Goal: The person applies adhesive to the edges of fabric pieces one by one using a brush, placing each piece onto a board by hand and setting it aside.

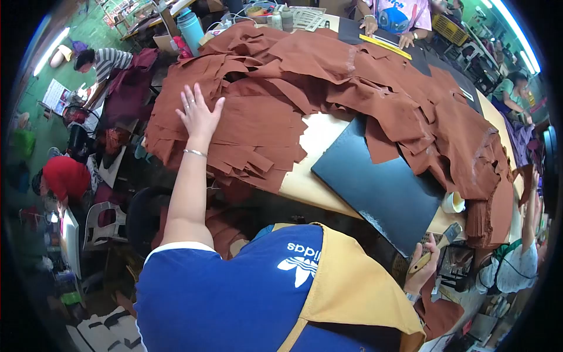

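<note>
My left hand [200,116], fingers spread, is over a pile of flat reddish-brown cut pieces [252,129], leather or fabric; I cannot tell whether it presses on them. In my right hand [419,271] is a flat paintbrush [430,255], gripped by its wooden handle with the bristles pointing up and away from me. Just beyond the brush, a small white cup [453,202] with something yellowish inside stands at the table edge. Between my hands lies a dark, smooth board [381,182], slanting over the near edge of the pale table [319,132].
Long brown sheets [375,76] drape across the table's far side, and a neat stack [491,217] stands at the right. A blue bottle [189,32] is at the far left. Across the table, a person's hands rest near a yellow ruler [385,47]. Other people work left and right.
</note>
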`<state>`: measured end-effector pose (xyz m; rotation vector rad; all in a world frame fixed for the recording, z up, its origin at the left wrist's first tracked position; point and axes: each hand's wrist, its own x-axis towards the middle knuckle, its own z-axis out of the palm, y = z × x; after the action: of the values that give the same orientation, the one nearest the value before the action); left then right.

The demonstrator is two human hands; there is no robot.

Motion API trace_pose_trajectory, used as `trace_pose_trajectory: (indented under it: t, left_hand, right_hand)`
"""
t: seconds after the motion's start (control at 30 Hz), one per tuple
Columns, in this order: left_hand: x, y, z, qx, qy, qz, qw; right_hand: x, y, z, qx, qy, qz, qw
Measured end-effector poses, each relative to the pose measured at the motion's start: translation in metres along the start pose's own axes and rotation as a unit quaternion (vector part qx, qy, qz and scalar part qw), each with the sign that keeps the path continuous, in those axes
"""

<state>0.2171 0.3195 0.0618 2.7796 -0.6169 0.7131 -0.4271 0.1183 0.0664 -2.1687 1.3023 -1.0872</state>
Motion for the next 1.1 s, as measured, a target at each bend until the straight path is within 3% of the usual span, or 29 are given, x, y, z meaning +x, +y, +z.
trace_pose_trajectory:
  t: [0.03, 0.13, 0.23, 0.27, 0.37, 0.4, 0.5, 0.6, 0.67, 0.7, 0.83, 0.9, 0.93, 0.97, 1.03, 1.1]
  left_hand:
    - [0.004, -0.011, 0.008, 0.017, -0.052, -0.039, 0.998]
    - [0.007, -0.025, 0.020, -0.067, -0.069, -0.053, 0.994]
    - [0.044, -0.030, 0.016, -0.176, -0.042, -0.097, 0.979]
    - [0.061, -0.033, 0.019, -0.152, -0.036, -0.106, 0.982]
    - [0.100, -0.046, 0.033, -0.061, -0.131, -0.133, 0.981]
    - [0.117, -0.064, 0.052, -0.084, -0.202, -0.146, 0.965]
    - [0.114, -0.054, 0.040, -0.040, -0.121, -0.119, 0.985]
    - [0.120, -0.012, -0.001, -0.083, -0.033, -0.065, 0.994]
    - [0.113, 0.032, -0.028, -0.161, 0.013, 0.019, 0.987]
    - [0.107, 0.054, -0.037, -0.227, 0.040, 0.071, 0.971]
    - [-0.004, 0.187, -0.098, -0.466, -0.064, 0.229, 0.852]
    - [-0.072, 0.222, -0.092, -0.501, -0.162, 0.338, 0.780]
    - [-0.111, 0.235, -0.105, -0.489, -0.285, 0.304, 0.767]
    - [-0.144, 0.249, -0.098, -0.556, -0.296, 0.369, 0.684]
    - [-0.190, 0.268, -0.098, -0.458, -0.376, 0.526, 0.610]
    - [-0.223, 0.282, -0.082, -0.427, -0.338, 0.630, 0.554]
  right_hand:
    - [0.002, 0.001, 0.002, 0.001, -0.004, -0.011, 1.000]
    - [0.007, 0.001, 0.005, 0.013, -0.018, -0.002, 1.000]
    - [0.010, -0.004, 0.008, 0.016, -0.037, -0.011, 0.999]
    - [0.011, -0.005, 0.009, 0.017, -0.041, -0.014, 0.999]
    - [0.015, -0.008, 0.013, 0.015, -0.043, -0.026, 0.999]
    - [0.017, -0.013, 0.012, 0.009, -0.042, -0.032, 0.999]
    - [0.016, -0.012, 0.008, 0.001, -0.031, -0.039, 0.999]
    - [0.010, -0.001, 0.004, 0.010, -0.019, -0.039, 0.999]
    - [0.002, 0.005, -0.004, -0.003, -0.006, -0.026, 1.000]
    - [0.001, 0.006, -0.006, -0.018, 0.004, -0.019, 1.000]
    - [0.001, -0.002, -0.025, -0.069, 0.036, -0.019, 0.997]
    - [0.002, 0.001, -0.030, -0.068, 0.054, -0.015, 0.996]
    - [0.002, 0.005, -0.031, -0.064, 0.061, -0.014, 0.996]
    - [0.001, 0.007, -0.031, -0.059, 0.065, -0.013, 0.996]
    - [0.002, 0.005, -0.031, -0.052, 0.068, -0.004, 0.996]
    - [0.003, 0.002, -0.026, -0.028, 0.072, 0.006, 0.997]
